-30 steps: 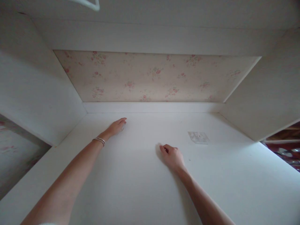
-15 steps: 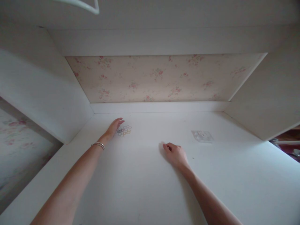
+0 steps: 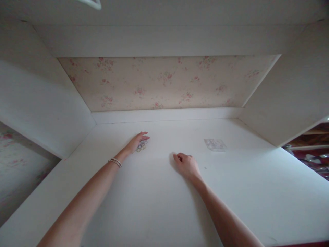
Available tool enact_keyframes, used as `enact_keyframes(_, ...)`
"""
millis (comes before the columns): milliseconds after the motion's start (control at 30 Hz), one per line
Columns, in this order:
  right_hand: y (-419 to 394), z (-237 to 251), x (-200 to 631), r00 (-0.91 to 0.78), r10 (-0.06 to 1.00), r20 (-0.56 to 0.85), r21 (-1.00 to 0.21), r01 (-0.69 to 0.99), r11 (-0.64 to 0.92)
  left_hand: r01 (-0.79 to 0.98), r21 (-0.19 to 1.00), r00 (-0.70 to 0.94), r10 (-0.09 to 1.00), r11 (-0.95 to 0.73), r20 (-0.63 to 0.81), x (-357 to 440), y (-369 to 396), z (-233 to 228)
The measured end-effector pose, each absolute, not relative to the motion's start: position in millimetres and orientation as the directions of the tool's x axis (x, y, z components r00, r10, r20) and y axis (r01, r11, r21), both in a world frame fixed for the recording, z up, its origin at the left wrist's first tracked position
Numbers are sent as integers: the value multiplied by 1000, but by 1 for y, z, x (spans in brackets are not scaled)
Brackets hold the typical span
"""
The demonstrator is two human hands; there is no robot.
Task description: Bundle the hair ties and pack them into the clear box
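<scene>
My left hand (image 3: pixel 136 142) is open, fingers stretched and apart, reaching over a small cluster of thin coloured loops (image 3: pixel 141 147) on the white tabletop (image 3: pixel 154 192). Part of the cluster is hidden under the hand; the visible loops look like small rubber bands or rings. Two thin silver bangles (image 3: pixel 115 162) circle the left wrist. To the right, my right hand (image 3: pixel 187 166) rests on the tabletop with its fingers curled closed; whatever may be inside them is hidden. Beyond it lies a flat clear plastic packet or case (image 3: pixel 215 145), its contents too blurred to name.
White panels rise at the left (image 3: pixel 41 89) and right (image 3: pixel 275 103), with flowered wallpaper (image 3: pixel 164 84) behind the table. An overhang with a white wire-like piece (image 3: pixel 94 3) is above. Shiny objects (image 3: pixel 313 158) sit on red at the far right. A small dark speck (image 3: pixel 205 168) marks the tabletop.
My left hand has moved right, over the loops, and covers more of them. My right hand stays closed in about the same place on the table. The camera view has shifted slightly.
</scene>
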State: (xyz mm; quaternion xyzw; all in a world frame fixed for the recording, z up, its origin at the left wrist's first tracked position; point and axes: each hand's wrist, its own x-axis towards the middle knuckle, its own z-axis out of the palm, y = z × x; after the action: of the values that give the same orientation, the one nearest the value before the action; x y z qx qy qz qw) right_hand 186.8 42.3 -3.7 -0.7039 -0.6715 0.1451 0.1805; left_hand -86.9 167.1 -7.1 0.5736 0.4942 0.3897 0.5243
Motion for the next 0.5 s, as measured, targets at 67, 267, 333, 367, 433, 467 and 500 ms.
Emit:
enact_keyframes(67,42,-4,187,55,998,41,-457,889,-30,100,993,241,967,60,-83,-75,161,-9)
enact_keyframes(267,42,-4,187,53,997,49,-462,886,-25,-85,990,350,934,112,-75,-35,134,-6)
enact_keyframes(333,42,-4,187,51,997,49,-458,889,-23,-175,977,335,940,124,-60,-24,125,-2)
enact_keyframes(367,42,-3,187,52,997,51,-457,889,-23,-218,968,308,950,123,-51,-20,121,-1)
enact_keyframes(433,42,-3,186,58,997,55,-458,889,-27,-287,953,242,970,98,-26,-14,115,2)
enact_keyframes(467,42,-3,186,62,997,55,-461,887,-29,-311,947,208,978,78,-12,-13,113,3)
enact_keyframes(500,42,-3,186,64,996,54,-464,885,-32,-333,941,176,984,53,6,-13,112,4)
